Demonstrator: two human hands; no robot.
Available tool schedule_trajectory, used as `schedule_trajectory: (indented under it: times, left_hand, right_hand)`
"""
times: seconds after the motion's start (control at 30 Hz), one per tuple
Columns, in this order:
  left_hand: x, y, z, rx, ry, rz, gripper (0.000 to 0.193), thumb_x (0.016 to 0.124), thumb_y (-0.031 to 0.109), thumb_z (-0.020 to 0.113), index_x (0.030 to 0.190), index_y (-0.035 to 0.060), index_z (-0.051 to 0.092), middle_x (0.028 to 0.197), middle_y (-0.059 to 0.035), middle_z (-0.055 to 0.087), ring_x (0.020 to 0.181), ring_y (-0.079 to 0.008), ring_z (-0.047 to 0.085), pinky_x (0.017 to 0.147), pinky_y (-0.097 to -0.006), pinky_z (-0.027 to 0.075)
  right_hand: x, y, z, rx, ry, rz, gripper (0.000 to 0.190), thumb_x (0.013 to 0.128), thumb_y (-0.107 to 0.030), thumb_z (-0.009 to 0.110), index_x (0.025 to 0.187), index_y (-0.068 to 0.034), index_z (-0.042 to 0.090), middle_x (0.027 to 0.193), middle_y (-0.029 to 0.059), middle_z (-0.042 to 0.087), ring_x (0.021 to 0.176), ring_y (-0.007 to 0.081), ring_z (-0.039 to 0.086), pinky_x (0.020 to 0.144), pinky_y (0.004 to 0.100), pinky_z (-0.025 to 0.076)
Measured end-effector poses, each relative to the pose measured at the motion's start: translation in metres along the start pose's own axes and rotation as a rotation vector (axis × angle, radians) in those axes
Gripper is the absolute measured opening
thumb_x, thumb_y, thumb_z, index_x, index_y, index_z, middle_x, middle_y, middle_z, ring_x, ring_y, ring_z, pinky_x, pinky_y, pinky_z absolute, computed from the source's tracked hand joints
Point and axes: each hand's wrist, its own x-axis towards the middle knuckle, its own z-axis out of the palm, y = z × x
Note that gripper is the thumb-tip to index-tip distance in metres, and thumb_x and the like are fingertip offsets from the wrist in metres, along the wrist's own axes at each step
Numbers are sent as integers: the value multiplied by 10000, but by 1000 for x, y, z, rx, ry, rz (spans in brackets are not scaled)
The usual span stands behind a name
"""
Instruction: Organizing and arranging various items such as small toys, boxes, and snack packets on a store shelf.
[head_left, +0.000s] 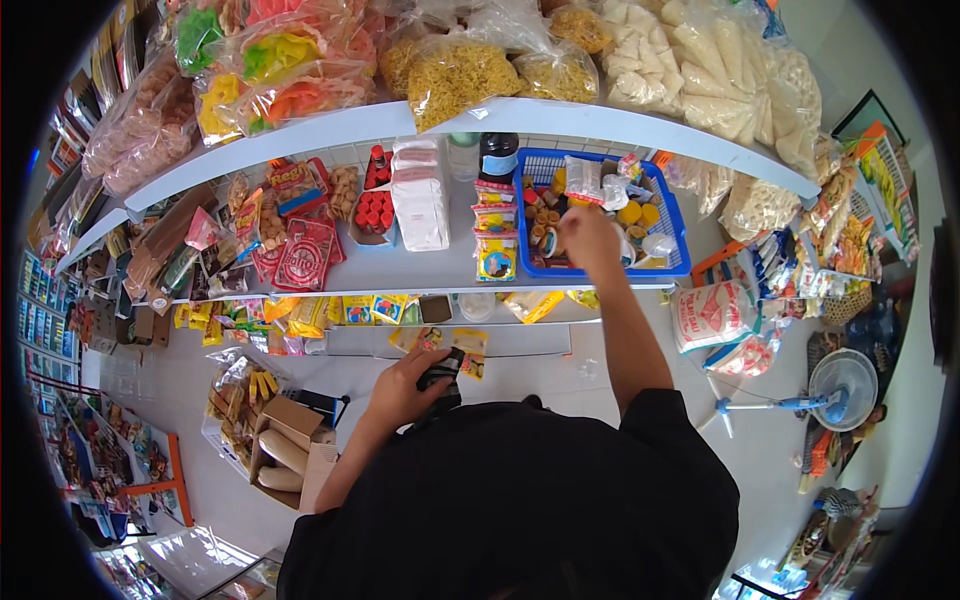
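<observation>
My right hand (592, 238) reaches into a blue plastic basket (677, 225) on the shelf, over small jars and packets; its fingertips are among them, and whether it grips anything cannot be told. My left hand (405, 386) is near my body, closed on a dark striped cloth (447, 369). Beside the basket's left wall stands a row of small yellow and red packets (496, 259). A stack of white paper-wrapped packs (421, 214) and a tray of red-capped bottles (373, 212) are farther left. Behind the packets stands a dark bottle with a blue label (499, 156).
An upper shelf edge (480, 116) bears bagged crackers and juts over the basket. Yellow packets (470, 349) lie low before me. An open cardboard box (289, 450) is on the floor at left; a white sack (712, 315) and a standing fan (841, 390) are at right.
</observation>
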Motion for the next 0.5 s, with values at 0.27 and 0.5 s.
schedule_trajectory:
  times: [0.27,0.5]
  left_hand:
    - [2,11,3,-20,13,-16,437,807,148,739,1221,67,626,1072,-131,665,976,-313,658,844,-363,522]
    - [-4,20,12,-53,22,-56,430,817,158,732,1223,68,625,1098,-139,664,1005,-318,655,853,-368,523]
  right_hand:
    - [95,155,-17,-259,318,281,221,821,-157,595,1019,-180,692,1057,155,694,1021,340,652,839,452,524]
    - [104,182,-18,-111,170,196,134,789,-148,676,918,-119,656,1013,172,673,938,381,645,787,460,508]
